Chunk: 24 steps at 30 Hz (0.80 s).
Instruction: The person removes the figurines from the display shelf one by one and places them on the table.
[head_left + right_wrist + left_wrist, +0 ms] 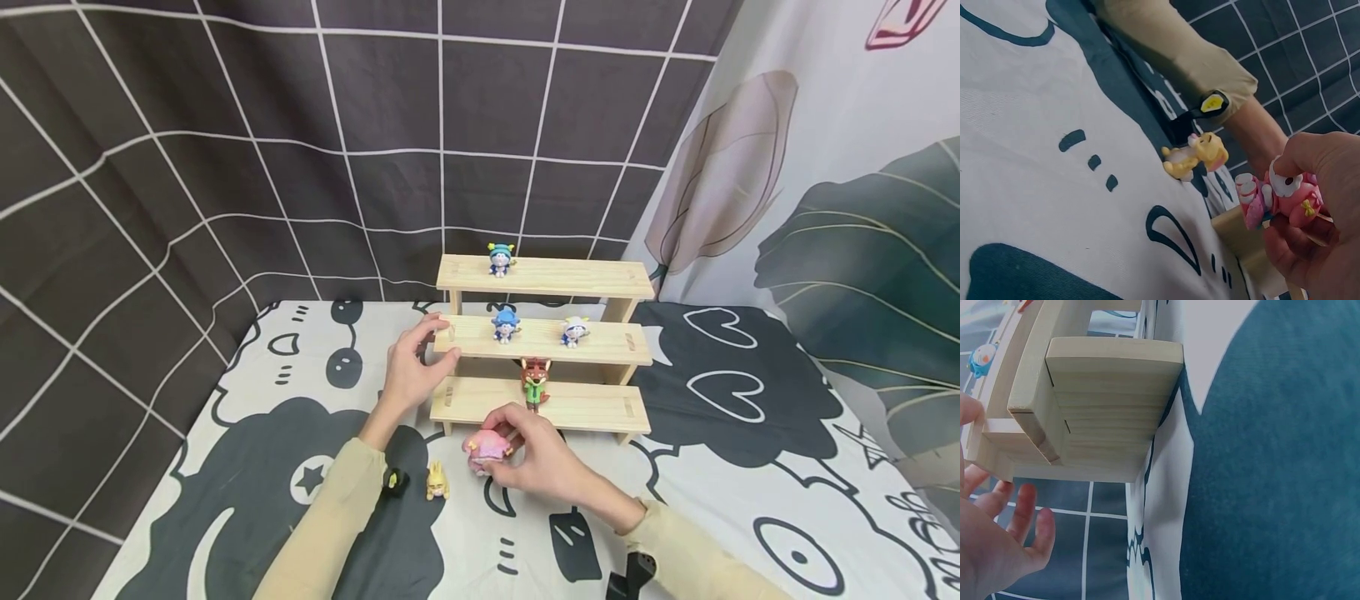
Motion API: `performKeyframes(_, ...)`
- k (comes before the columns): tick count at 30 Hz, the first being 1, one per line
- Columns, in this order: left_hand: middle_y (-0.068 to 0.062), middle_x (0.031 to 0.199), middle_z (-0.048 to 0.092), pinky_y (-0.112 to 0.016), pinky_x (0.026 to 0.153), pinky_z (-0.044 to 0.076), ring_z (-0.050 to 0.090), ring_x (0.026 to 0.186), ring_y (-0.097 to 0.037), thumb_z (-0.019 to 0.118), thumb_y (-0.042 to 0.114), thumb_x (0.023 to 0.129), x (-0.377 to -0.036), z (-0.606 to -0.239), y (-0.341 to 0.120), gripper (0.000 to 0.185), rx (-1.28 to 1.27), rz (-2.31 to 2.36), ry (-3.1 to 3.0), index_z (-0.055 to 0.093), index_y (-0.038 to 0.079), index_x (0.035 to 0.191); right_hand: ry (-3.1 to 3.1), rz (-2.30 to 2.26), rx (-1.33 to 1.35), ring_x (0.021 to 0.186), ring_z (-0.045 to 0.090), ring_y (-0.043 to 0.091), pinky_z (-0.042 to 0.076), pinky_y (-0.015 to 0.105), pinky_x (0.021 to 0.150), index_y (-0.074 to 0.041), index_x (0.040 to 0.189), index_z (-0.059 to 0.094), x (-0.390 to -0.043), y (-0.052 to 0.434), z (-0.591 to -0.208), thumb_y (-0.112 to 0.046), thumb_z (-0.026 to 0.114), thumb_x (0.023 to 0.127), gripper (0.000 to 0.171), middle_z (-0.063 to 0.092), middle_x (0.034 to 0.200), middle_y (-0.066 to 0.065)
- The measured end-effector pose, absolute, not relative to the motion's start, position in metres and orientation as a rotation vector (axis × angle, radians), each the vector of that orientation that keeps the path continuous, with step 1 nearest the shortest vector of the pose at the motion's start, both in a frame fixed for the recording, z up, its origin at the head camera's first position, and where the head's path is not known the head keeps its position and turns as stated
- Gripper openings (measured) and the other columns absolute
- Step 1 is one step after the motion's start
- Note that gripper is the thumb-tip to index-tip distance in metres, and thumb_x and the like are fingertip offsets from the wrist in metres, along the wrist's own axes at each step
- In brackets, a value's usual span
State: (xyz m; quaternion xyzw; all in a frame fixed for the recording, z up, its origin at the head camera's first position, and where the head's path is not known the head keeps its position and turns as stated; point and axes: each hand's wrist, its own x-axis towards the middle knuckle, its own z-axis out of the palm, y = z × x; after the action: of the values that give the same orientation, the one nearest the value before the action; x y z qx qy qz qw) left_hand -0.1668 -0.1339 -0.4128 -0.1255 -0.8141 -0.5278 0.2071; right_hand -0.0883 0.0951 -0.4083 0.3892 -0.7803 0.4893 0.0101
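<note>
A three-tier wooden shelf stands on the patterned cloth. My left hand holds the left end of its middle tier, thumb under the front edge and fingers behind it. My right hand pinches a pink figure just above the cloth in front of the bottom tier; in the right wrist view the pink figure sits between its fingertips. A yellow rabbit figure lies on the cloth between my forearms.
A blue figure stands on the top tier, two more on the middle tier, and a fox figure on the bottom tier. A small black-and-yellow item sits by my left wrist. Curtains hang behind and to the right.
</note>
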Motion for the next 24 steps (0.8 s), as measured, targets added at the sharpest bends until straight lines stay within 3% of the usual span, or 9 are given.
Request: performKeyframes(24, -0.013, 0.140, 0.058, -0.058, 0.089, 0.047, 0.060, 0.105, -0.033, 0.077, 0.015, 0.080, -0.165, -0.411, -0.134, 0.042, -0.327, -1.481, -2.281, 0.068, 0.006, 0.120, -2.591, 1.467, 1.173, 0.087, 0.057, 0.008, 0.053, 0.025, 0.070, -0.011, 0.110, 0.060, -0.075, 0.090, -0.423, -0.002, 0.082, 0.074, 0.043, 0.059, 0.099, -0.006)
